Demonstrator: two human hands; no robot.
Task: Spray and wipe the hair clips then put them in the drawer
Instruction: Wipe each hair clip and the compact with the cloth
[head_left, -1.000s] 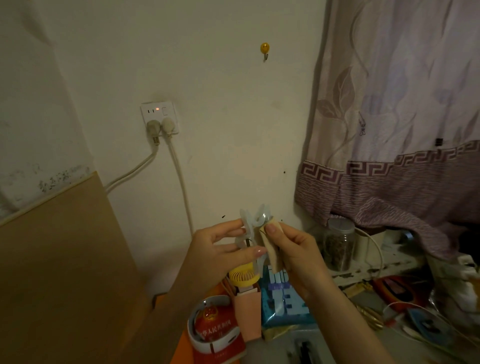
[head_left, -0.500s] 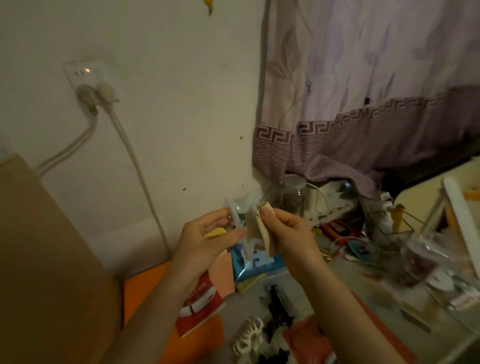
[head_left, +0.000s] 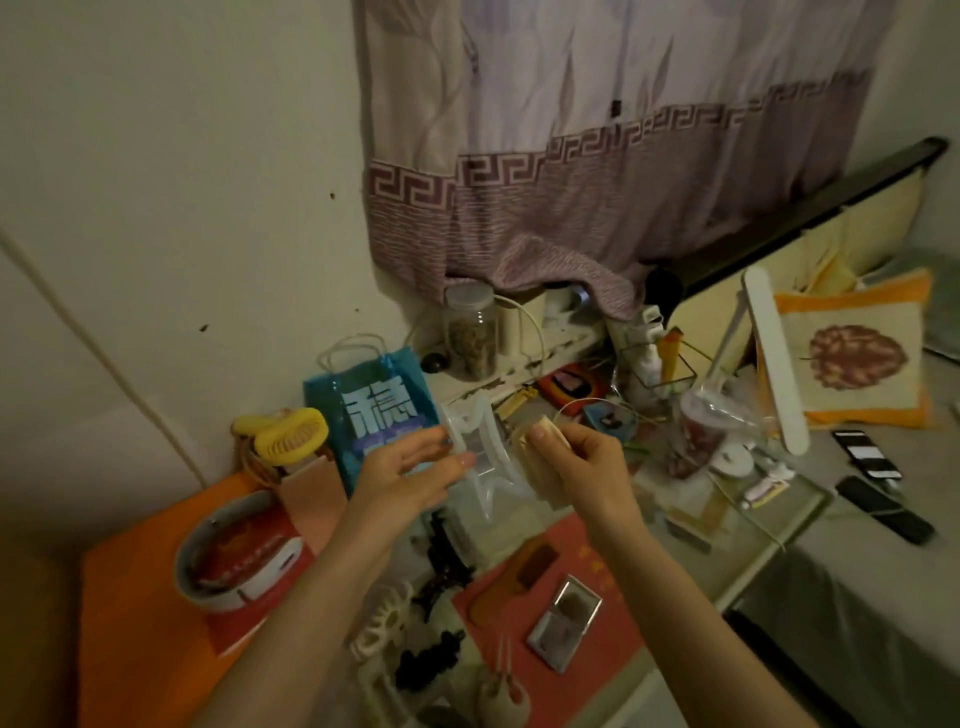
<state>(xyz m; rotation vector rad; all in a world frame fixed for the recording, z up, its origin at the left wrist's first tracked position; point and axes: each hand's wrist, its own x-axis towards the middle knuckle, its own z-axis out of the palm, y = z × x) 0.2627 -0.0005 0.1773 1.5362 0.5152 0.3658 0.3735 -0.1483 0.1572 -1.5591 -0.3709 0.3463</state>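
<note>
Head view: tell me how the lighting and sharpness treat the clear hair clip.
Head view: dim, warm light, soft throughout; the clear hair clip nearly melts into the clutter between the left hand and right hand, which pinches a beige cloth; straight edges bow near the frame borders.

The room is dim. A pale wall (head_left: 208, 156) with a few dark specks stands behind a cluttered worktop (head_left: 727, 525). A mauve curtain (head_left: 597, 130) with a key-pattern band hangs at the right. Further right lies what may be a bed (head_left: 857, 597), grey-covered, with an orange-edged cushion (head_left: 852, 353).
</note>
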